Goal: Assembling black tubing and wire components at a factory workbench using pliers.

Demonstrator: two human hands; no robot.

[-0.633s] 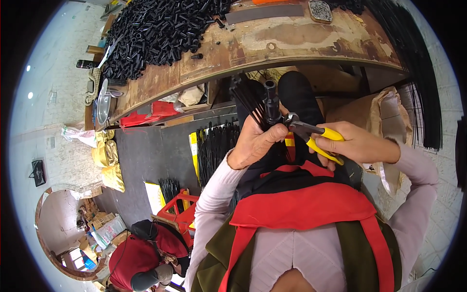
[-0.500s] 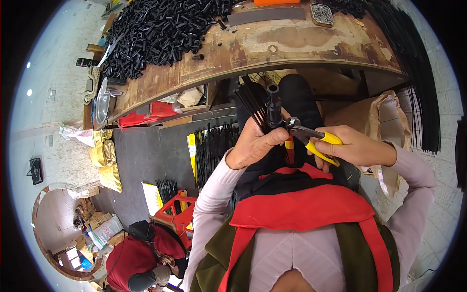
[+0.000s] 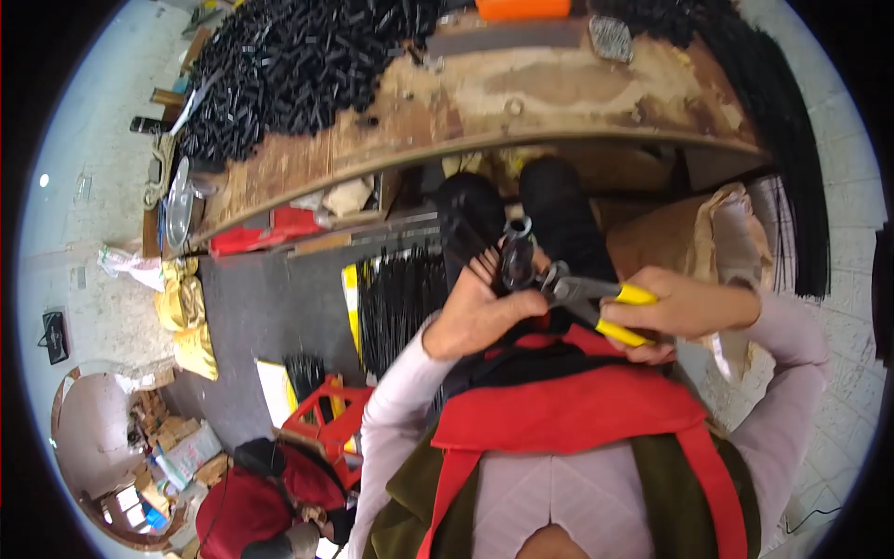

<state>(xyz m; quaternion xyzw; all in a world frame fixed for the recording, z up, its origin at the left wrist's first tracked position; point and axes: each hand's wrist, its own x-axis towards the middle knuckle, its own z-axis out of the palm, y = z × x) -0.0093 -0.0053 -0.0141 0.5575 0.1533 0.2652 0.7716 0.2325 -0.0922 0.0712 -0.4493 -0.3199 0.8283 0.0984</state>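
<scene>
My left hand (image 3: pixel 480 312) is closed around a black tubular part (image 3: pixel 518 256) above my lap. Its hollow round end points up. Thin black rods (image 3: pixel 470 228), blurred by motion, fan out beside it from the same hand. In my right hand (image 3: pixel 684 306) is a pair of pliers (image 3: pixel 582 296) with yellow handles and metal jaws. The handles are spread apart. The jaws are at the near right side of the tubular part, beside my left thumb; I cannot tell whether they grip anything.
A worn wooden bench (image 3: pixel 559 93) stands ahead, bearing a heap of black tubular pieces (image 3: pixel 298 74) and a small tin (image 3: pixel 611 39). Long black rods (image 3: pixel 792 168) hang off its right end. Bundled rods (image 3: pixel 400 298) stand at left. Another person (image 3: pixel 247 508) sits lower left.
Both hands, the tubular part and the pliers have come slightly nearer to my body. The pliers' handles have spread a little wider. The whole view has shifted and blurred somewhat.
</scene>
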